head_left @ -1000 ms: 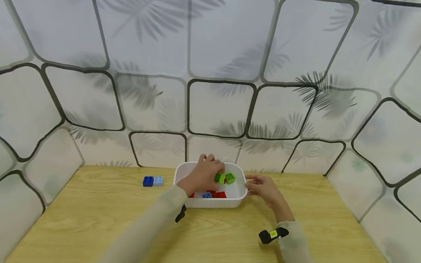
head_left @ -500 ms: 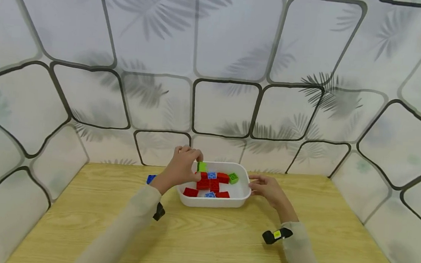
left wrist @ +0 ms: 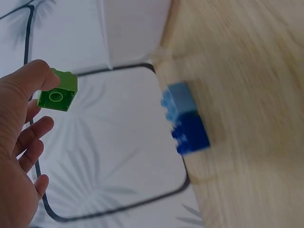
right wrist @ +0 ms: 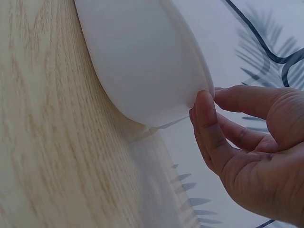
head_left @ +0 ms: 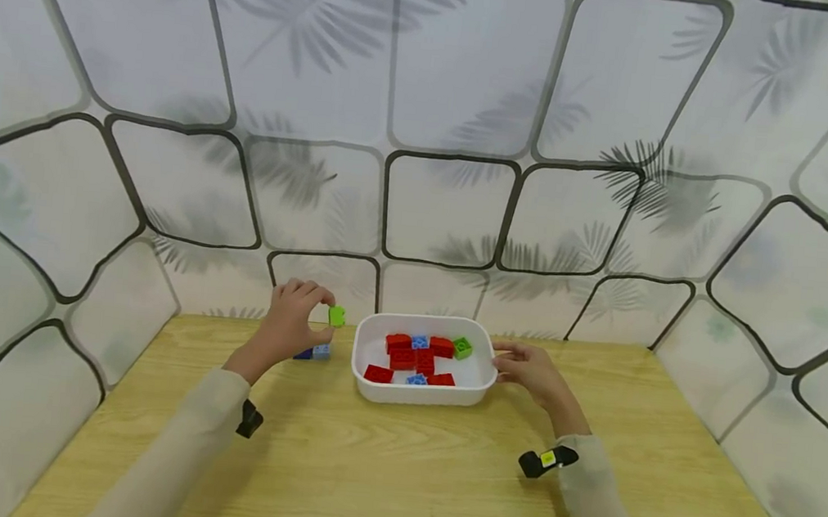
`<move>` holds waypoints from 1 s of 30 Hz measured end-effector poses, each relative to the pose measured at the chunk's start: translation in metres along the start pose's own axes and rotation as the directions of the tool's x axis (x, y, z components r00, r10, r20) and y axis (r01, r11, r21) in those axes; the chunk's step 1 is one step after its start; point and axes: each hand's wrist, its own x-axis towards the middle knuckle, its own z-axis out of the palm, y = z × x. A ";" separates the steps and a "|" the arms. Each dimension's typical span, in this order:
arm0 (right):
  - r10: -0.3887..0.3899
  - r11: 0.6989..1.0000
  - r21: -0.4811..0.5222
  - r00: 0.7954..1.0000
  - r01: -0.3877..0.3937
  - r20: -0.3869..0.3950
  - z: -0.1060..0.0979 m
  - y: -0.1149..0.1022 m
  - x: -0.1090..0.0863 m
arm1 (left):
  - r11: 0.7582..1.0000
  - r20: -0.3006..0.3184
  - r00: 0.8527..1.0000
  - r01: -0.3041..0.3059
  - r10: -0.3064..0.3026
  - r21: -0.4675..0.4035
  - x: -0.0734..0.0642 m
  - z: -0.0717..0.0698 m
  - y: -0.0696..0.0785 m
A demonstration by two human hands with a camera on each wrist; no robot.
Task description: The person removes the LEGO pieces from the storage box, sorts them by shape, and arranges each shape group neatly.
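My left hand (head_left: 290, 320) pinches a light green toy building brick (head_left: 337, 317) between thumb and fingers, held above the table left of the white tub. In the left wrist view, the hollow underside of this green brick (left wrist: 58, 91) shows. Just below that hand, a dark blue brick (left wrist: 192, 134) and a light blue brick (head_left: 321, 351) sit side by side on the table. The white tub (head_left: 409, 395) holds several red bricks (head_left: 402, 359), blue bricks (head_left: 420, 342) and one green brick (head_left: 463, 347). My right hand (head_left: 528, 373) grips the tub's right end by its rim, fingertips bent against it.
The wooden table (head_left: 409, 480) runs up to a patterned curtain (head_left: 440, 211) at the back and both sides. The tub stands close to the back edge. A black wrist camera (head_left: 547, 461) sits on the right wrist.
My left hand has lifted the green brick out of the tub and carried it left, past the tub's edge. My right hand stays at the tub's right end.
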 end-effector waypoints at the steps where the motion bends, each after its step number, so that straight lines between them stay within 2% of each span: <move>1: -0.001 1.000 0.002 1.000 0.001 0.000 0.000 -0.001 0.000 | 1.000 -0.001 1.000 0.011 -0.011 0.002 -0.004 -0.002 -0.004; 9: 0.001 1.000 0.007 1.000 -0.001 -0.002 0.000 0.000 0.000 | 0.993 0.035 0.992 0.118 -0.119 0.012 -0.041 -0.014 -0.032; 14: 0.000 1.000 0.012 1.000 0.001 -0.005 -0.001 0.001 0.002 | 0.983 0.043 0.982 0.184 -0.184 0.010 -0.061 -0.021 -0.046; 18: 0.000 1.000 0.016 1.000 0.000 -0.013 -0.001 0.001 0.002 | 0.970 0.051 0.970 0.240 -0.239 -0.019 -0.073 -0.021 -0.057; 21: 0.001 1.000 0.014 1.000 -0.001 -0.017 -0.001 0.000 0.001 | 0.954 0.102 0.953 0.293 -0.286 -0.062 -0.081 -0.018 -0.065; 25: 0.003 1.000 0.013 1.000 -0.003 -0.017 0.000 0.000 0.001 | 0.918 0.191 0.914 0.382 -0.358 -0.108 -0.091 -0.012 -0.072; 28: 0.002 1.000 0.015 1.000 -0.002 -0.013 0.000 0.000 0.000 | 0.895 0.231 0.891 0.427 -0.391 -0.131 -0.096 -0.009 -0.075; 30: 0.001 1.000 0.015 1.000 0.000 -0.010 0.001 0.000 0.000 | 0.886 0.246 0.882 0.442 -0.402 -0.139 -0.099 -0.007 -0.076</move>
